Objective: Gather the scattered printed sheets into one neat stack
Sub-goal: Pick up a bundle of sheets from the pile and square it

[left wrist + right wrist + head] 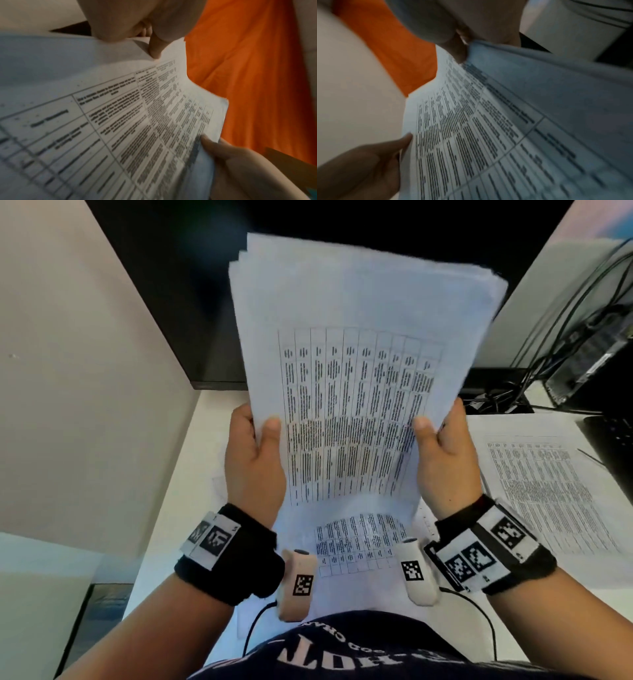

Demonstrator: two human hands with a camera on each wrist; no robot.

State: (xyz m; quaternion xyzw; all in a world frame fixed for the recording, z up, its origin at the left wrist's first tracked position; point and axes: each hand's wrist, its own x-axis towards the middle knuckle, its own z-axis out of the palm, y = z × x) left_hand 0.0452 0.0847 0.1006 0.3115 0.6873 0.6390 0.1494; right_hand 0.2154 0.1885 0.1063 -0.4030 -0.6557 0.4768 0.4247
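A bundle of printed sheets (pixel 356 364) with tables of text stands upright above the white desk (pixel 178 474), its top edges fanned and uneven. My left hand (pixel 255 453) grips its left edge, thumb on the front. My right hand (pixel 442 453) grips the right edge the same way. In the left wrist view the bundle (pixel 137 121) fills the frame with my left thumb (pixel 155 47) on it; the right wrist view shows the sheets (pixel 488 128) pinched under my right hand. Another printed sheet (pixel 356 542) lies on the desk under the bundle, and one more sheet (pixel 541 491) lies to the right.
A beige partition wall (pixel 85 371) runs along the left. A dark monitor base (pixel 219 381) stands behind the bundle. Black cables (pixel 565 330) and a dark device (pixel 589 361) sit at the back right; a keyboard corner (pixel 613 436) is at the right edge.
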